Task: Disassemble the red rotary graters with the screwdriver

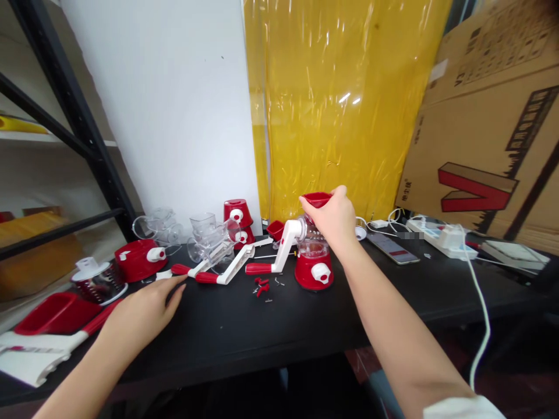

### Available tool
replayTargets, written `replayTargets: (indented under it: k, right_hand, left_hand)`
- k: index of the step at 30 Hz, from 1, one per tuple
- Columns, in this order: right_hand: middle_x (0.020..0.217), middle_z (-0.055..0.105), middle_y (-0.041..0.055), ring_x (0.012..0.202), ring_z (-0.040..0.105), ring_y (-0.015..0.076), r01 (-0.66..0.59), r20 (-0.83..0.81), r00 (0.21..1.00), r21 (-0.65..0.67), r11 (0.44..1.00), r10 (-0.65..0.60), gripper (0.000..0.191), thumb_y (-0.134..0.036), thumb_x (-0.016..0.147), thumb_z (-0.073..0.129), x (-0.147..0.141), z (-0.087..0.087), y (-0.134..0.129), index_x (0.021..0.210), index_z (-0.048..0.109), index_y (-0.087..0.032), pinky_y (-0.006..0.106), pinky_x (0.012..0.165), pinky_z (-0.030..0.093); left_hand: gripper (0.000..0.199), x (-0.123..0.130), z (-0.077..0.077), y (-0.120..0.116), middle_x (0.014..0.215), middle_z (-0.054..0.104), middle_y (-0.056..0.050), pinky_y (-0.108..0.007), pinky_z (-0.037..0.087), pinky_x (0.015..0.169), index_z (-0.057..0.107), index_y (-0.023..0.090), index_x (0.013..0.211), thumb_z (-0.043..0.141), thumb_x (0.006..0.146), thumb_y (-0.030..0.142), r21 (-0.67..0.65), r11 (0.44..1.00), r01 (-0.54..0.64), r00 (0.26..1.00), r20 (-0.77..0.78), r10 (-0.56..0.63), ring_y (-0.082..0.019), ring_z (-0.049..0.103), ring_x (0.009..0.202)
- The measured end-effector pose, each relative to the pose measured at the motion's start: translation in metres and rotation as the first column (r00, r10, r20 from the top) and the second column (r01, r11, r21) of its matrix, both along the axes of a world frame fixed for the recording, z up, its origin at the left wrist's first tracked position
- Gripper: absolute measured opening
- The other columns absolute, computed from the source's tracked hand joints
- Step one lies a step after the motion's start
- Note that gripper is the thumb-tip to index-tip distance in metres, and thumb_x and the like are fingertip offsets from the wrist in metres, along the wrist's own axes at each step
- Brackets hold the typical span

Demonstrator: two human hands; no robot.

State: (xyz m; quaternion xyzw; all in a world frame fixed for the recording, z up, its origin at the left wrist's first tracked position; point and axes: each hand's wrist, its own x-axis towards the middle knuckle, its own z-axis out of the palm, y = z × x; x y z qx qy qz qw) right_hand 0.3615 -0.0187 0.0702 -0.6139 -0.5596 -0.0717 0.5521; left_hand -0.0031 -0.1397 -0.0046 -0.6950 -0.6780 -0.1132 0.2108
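My right hand (334, 215) grips the red hopper (317, 199) on top of a grater with a clear body, its fingers wrapped round the rim. The grater's red base (313, 272) stands upright on the black table, with a white crank (286, 244) and its red handle on the left side. My left hand (146, 305) hovers low or rests at the left of the table, fingers apart, its fingertips near the red handle of another crank (233, 265). Small red screws (262, 288) lie between the hands.
Clear plastic bodies (212, 235), stacked red bases (238, 221), another red base (138, 260) and a drum grater (99, 282) fill the left side. A phone (393, 248), a power strip (441, 237) with cables and a large carton (484, 128) are at the right.
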Motion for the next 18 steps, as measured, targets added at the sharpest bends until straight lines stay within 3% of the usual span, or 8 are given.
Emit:
replayTargets:
  k: [3, 6, 9, 12, 15, 18]
  right_hand:
    - [0.093, 0.065, 0.0199, 0.091, 0.063, 0.0379, -0.012, -0.009, 1.000, 0.021, 1.000, 0.013, 0.069, -0.074, 0.066, 0.061, -0.008, -0.001, 0.002, 0.102, 0.046, -0.017, 0.049, 0.075, 0.051]
    - [0.094, 0.065, 0.0207, 0.094, 0.063, 0.0391, -0.012, -0.012, 1.000, 0.006, 1.000, 0.013, 0.070, -0.074, 0.067, 0.060, -0.013, -0.002, 0.002, 0.104, 0.046, -0.016, 0.050, 0.077, 0.050]
    - [0.097, 0.064, 0.0224, 0.096, 0.063, 0.0404, -0.031, -0.006, 1.000, -0.007, 0.999, 0.031, 0.073, -0.076, 0.068, 0.059, -0.013, -0.002, 0.000, 0.106, 0.046, -0.015, 0.051, 0.077, 0.050]
    - [0.100, 0.064, 0.0234, 0.096, 0.063, 0.0403, -0.081, 0.005, 0.997, -0.008, 0.997, 0.081, 0.074, -0.078, 0.069, 0.057, -0.009, -0.002, -0.002, 0.106, 0.047, -0.015, 0.050, 0.077, 0.050]
    - [0.099, 0.065, 0.0211, 0.094, 0.064, 0.0372, -0.151, 0.000, 0.989, -0.008, 0.989, 0.151, 0.072, -0.080, 0.071, 0.053, -0.002, -0.002, -0.004, 0.104, 0.047, -0.016, 0.047, 0.077, 0.050]
    - [0.095, 0.066, 0.0175, 0.091, 0.065, 0.0327, -0.216, -0.034, 0.976, -0.011, 0.976, 0.215, 0.066, -0.079, 0.077, 0.046, 0.009, 0.000, 0.001, 0.100, 0.049, -0.018, 0.044, 0.079, 0.050]
  left_hand:
    - [0.047, 0.029, 0.011, -0.001, 0.108, 0.075, -0.013, -0.041, 0.058, 0.066, 0.066, 0.017, 0.120, 0.034, 0.096, 0.040, 0.047, 0.998, 0.041, 0.998, -0.043, -0.039, -0.032, 0.074, 0.082]
    - [0.042, 0.059, 0.016, 0.009, 0.115, 0.073, -0.011, -0.037, 0.058, 0.069, 0.067, 0.020, 0.119, 0.038, 0.095, 0.038, 0.103, 0.979, 0.174, 0.984, -0.047, -0.170, -0.029, 0.073, 0.091]
    - [0.039, 0.090, 0.024, 0.027, 0.127, 0.067, -0.007, -0.038, 0.057, 0.082, 0.063, 0.023, 0.123, 0.041, 0.096, 0.038, 0.183, 0.919, 0.349, 0.937, -0.044, -0.347, -0.027, 0.068, 0.108]
    - [0.038, 0.127, 0.039, 0.048, 0.128, 0.066, -0.009, -0.039, 0.053, 0.093, 0.060, 0.019, 0.126, 0.042, 0.096, 0.035, 0.310, 0.835, 0.455, 0.877, 0.006, -0.480, -0.025, 0.064, 0.113]
    - [0.042, 0.164, 0.055, 0.068, 0.128, 0.064, -0.012, -0.041, 0.049, 0.100, 0.057, 0.015, 0.126, 0.045, 0.095, 0.041, 0.300, 0.781, 0.548, 0.795, 0.103, -0.598, -0.026, 0.061, 0.118]
    - [0.060, 0.192, 0.065, 0.087, 0.137, 0.057, -0.019, -0.045, 0.044, 0.105, 0.044, 0.011, 0.137, 0.047, 0.093, 0.052, 0.250, 0.761, 0.599, 0.721, 0.245, -0.648, -0.029, 0.055, 0.127]
